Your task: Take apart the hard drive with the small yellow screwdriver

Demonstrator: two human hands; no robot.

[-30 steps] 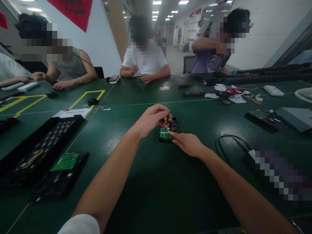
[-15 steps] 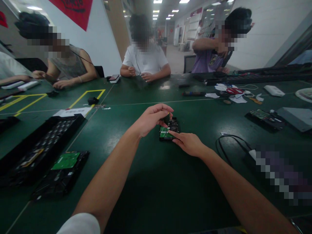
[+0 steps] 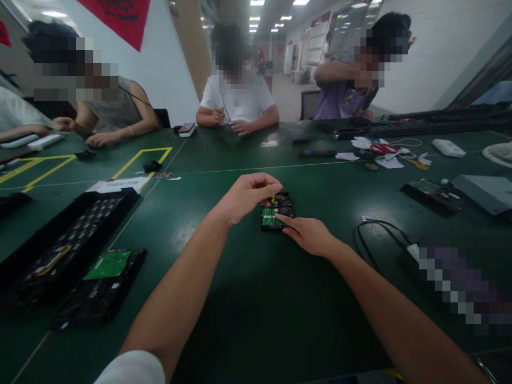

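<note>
In the head view a small hard drive (image 3: 282, 207) with a green circuit board lies on the green table in front of me. My left hand (image 3: 253, 193) is above its far left side, fingertips pinched round the top of a small screwdriver (image 3: 273, 199) with a yellow part showing below the fingers. The screwdriver points down at the board; its tip is too small to make out. From the right, my right hand (image 3: 309, 234) rests at the drive's near side. Its index finger stretches onto the board near the screwdriver's lower end, and the thumb is apart below.
To the left are a long black tray (image 3: 76, 234) and a larger hard drive (image 3: 104, 285) with a green board. A third drive (image 3: 432, 196), a grey box (image 3: 482, 193) and a black cable (image 3: 366, 242) lie to the right. Several people sit across the table.
My left fingers have shifted their pinch and straightened slightly, so the screwdriver's yellow part shows more plainly. My right hand and the hard drive keep their places.
</note>
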